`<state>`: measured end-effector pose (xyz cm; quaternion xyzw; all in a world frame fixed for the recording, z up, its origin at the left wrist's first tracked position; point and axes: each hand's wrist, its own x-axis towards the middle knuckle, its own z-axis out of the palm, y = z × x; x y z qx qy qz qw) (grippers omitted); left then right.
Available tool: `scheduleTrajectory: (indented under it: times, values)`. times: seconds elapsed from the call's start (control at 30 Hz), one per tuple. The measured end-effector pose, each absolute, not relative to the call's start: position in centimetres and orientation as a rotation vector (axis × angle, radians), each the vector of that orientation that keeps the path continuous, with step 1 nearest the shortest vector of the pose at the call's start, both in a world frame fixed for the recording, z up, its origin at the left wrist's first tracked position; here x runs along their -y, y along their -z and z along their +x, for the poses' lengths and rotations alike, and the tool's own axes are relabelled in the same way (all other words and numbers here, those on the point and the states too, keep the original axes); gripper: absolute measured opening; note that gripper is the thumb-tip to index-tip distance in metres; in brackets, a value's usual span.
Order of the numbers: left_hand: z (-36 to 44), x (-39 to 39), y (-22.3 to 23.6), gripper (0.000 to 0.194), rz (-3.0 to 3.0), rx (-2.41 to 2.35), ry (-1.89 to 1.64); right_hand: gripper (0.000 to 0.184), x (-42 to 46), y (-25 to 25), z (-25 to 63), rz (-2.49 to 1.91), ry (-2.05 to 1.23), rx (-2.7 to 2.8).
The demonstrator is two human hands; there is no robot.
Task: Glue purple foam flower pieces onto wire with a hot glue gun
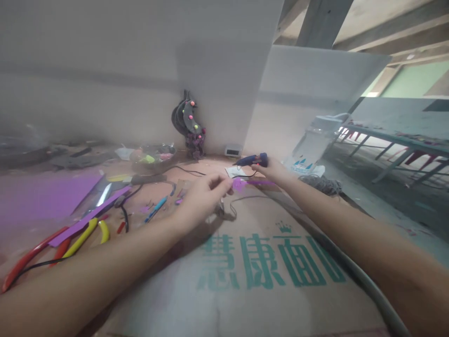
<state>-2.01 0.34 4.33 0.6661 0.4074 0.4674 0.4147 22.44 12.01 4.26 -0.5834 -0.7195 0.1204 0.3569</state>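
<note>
Between the thumb and fingers of my left hand (215, 189) is a small purple flower-like piece (239, 184), its details blurred. My right hand (273, 169) is closed around the back part of a dark blue hot glue gun (250, 160), whose tip points left. A thin purple strip (261, 182) lies just under the right wrist. Beneath both hands a sheet of cardboard (266, 304) with green printed characters covers the near table. A grey string or wire (229, 213) curls below my left fingers.
A dark crescent ornament with coloured beads (191, 121) stands against the white panel. Red-handled pliers (31, 252), yellow-handled pliers (82, 238), purple sheets (52, 192) and a blue pen (156, 209) lie left. A clear plastic container (310, 142) and grey yarn (322, 184) are right.
</note>
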Motion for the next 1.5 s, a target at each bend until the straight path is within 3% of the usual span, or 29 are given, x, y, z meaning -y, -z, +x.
scheduleTrajectory:
  times: [0.17, 0.37, 0.43, 0.53, 0.67, 0.83, 1.17, 1.33, 1.5]
  values:
    - [-3.6, -2.1, -6.2, 0.029, 1.707, -1.063, -1.297, 0.036, -13.4, -1.9, 22.8, -1.608, -0.351, 1.776]
    - [-4.7, -2.5, -8.2, 0.024, 1.694, -1.021, -1.387, 0.055, -11.5, -2.5, 24.0, -1.568, -0.238, 1.598]
    - [-5.2, -2.6, -8.8, 0.024, 1.68, -1.02, -1.439, 0.048, -9.4, -3.3, 23.7, -1.432, -0.058, 1.539]
    - [-5.7, -2.8, -9.2, 0.025, 1.659, -0.969, -1.504, 0.023, -4.8, -4.7, 21.4, -1.194, 0.005, 1.997]
    - [-6.0, -3.1, -9.1, 0.024, 1.644, -0.931, -1.515, 0.027, 0.8, -5.8, 16.3, -0.869, -0.119, 2.591]
    - [-5.9, -3.2, -8.8, 0.025, 1.673, -0.946, -1.503, 0.02, 2.1, -4.1, 11.7, -0.701, -0.156, 2.769]
    - [-5.5, -3.6, -7.9, 0.026, 1.704, -0.993, -1.386, 0.02, 5.5, -3.4, 15.9, -0.747, -0.258, 2.949]
    - [-3.6, -2.2, -5.2, 0.029, 1.732, -1.017, -1.121, 0.016, 6.9, -4.0, 20.4, -0.811, 0.059, 3.04]
    - [-1.7, -0.3, -2.8, 0.026, 1.636, -0.965, -0.954, 0.01, 5.3, -4.4, 24.3, -1.237, 0.236, 2.929]
